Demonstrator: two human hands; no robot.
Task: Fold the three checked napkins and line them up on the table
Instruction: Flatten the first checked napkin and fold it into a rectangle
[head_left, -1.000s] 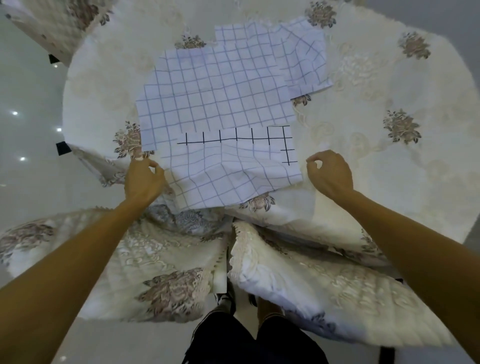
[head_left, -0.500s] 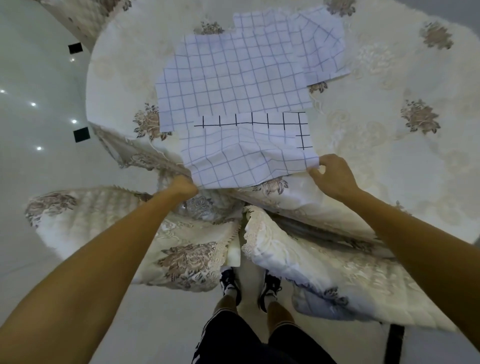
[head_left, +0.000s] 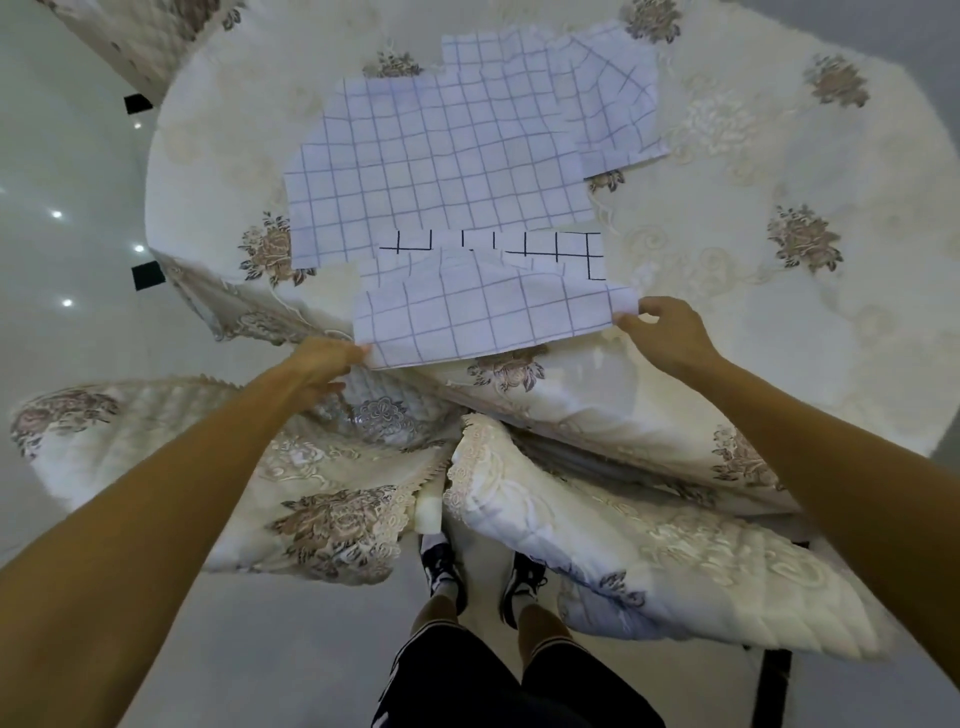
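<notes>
Lifts the near napkin (head_left: 483, 312) by its front corners at the table (head_left: 727, 291) edge.
Pinches the left corner in the left hand (head_left: 324, 364), thumb on top, and the right corner between thumb and fingers of the right hand (head_left: 670, 338); leaves the black-lined back edge on the cloth, touching the middle napkin (head_left: 441, 166), which overlaps the far napkin (head_left: 608, 104). Shows floral cushions (head_left: 311, 493) and shoes (head_left: 441, 566) below.

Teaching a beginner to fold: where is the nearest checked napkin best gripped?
By its two near corners, coming from the near side of the table: the nearest napkin has that edge uncovered, facing the person, its far edge overlapping the big napkin. The left hand and right hand pinch those corners.
</notes>
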